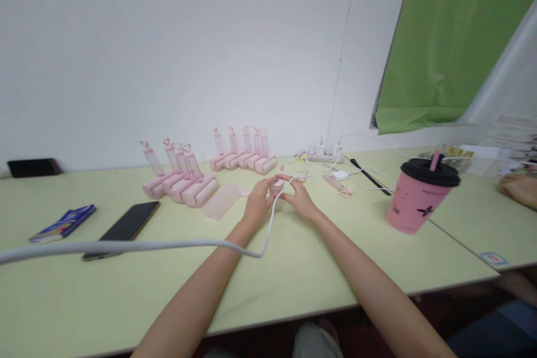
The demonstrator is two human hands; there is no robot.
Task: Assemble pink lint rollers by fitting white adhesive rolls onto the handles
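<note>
Cylinder (pixel 277 185) points upward, long axis upright, grasped by fingers (pixel 265 184) of left hand (pixel 257 200) and right hand (pixel 301 200).

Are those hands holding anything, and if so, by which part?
A small pale pink cylinder, held around its upper part between the left hand and right hand; exact finger contacts are too small to tell.
</note>
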